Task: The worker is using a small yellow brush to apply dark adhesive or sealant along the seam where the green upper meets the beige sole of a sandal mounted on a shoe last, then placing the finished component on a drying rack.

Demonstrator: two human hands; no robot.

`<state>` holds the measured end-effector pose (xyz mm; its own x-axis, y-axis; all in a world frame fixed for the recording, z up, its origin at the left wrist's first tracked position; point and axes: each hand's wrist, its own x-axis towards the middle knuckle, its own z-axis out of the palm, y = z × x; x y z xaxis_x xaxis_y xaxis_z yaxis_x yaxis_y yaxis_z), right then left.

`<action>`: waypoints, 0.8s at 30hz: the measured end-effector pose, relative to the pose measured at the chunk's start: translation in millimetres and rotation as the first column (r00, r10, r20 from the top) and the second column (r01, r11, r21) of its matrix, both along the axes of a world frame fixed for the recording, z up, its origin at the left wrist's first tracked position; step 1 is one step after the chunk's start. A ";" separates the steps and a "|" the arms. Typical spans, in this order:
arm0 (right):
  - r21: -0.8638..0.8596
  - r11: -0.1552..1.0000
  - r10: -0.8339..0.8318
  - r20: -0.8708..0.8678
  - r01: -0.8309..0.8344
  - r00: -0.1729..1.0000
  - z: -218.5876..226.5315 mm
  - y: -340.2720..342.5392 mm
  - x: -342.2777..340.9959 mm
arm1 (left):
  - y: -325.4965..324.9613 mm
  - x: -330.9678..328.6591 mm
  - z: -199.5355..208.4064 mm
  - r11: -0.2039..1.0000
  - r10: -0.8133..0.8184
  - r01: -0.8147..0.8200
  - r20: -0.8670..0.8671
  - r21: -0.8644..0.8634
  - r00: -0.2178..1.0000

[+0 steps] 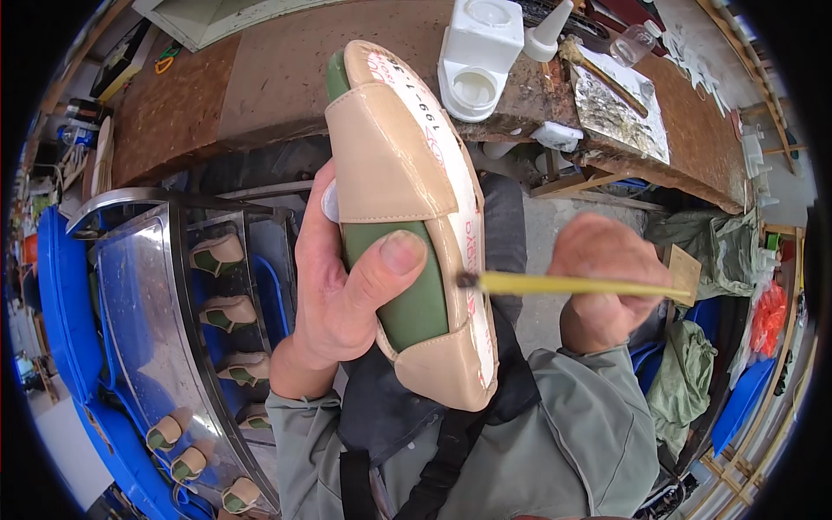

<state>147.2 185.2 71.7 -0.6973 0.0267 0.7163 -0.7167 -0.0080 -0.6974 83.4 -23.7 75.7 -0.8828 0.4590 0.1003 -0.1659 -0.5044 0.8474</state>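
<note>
A tan shoe upper [390,156], stretched over a green shoe last [394,299], stands tilted in front of me with its pale, printed underside turned right. My left hand [347,290] grips it from the left, thumb across the green last. A brush [563,284] with a yellow handle is held in my right hand [611,269], which is closed and slightly blurred. The dark brush tip is at the border between the tan edge and the pale underside; whether it touches is hard to tell.
Beyond the shoe runs a worn brown workbench [277,69]. On it are a white container [478,52], a white nozzle bottle [546,35], a clear bottle [635,43] and a wooden-handled tool [611,82]. A metal rack [169,251] at left carries several similar shoes [227,312].
</note>
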 end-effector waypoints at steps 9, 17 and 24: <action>0.021 0.997 0.075 0.005 -0.075 0.997 5.2 -2.0 -0.2 | -4.8 3.2 6.6 1.000 0.006 -0.006 0.005 -0.012 1.000; 0.149 0.976 -0.132 -0.188 0.161 0.973 18.7 -2.1 -25.3 | -5.6 9.5 10.8 0.997 -0.039 0.039 0.004 -0.074 0.999; 0.194 0.965 -0.156 -0.124 0.178 0.980 14.6 13.4 -22.6 | -7.2 1.8 11.2 0.996 -0.066 0.069 0.055 -0.059 0.996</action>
<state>124.6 198.5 86.3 -0.6145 -0.0174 0.7887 -0.7661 0.2521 -0.5912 85.2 -30.9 86.9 -0.8529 0.5216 0.0243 -0.2432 -0.4380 0.8655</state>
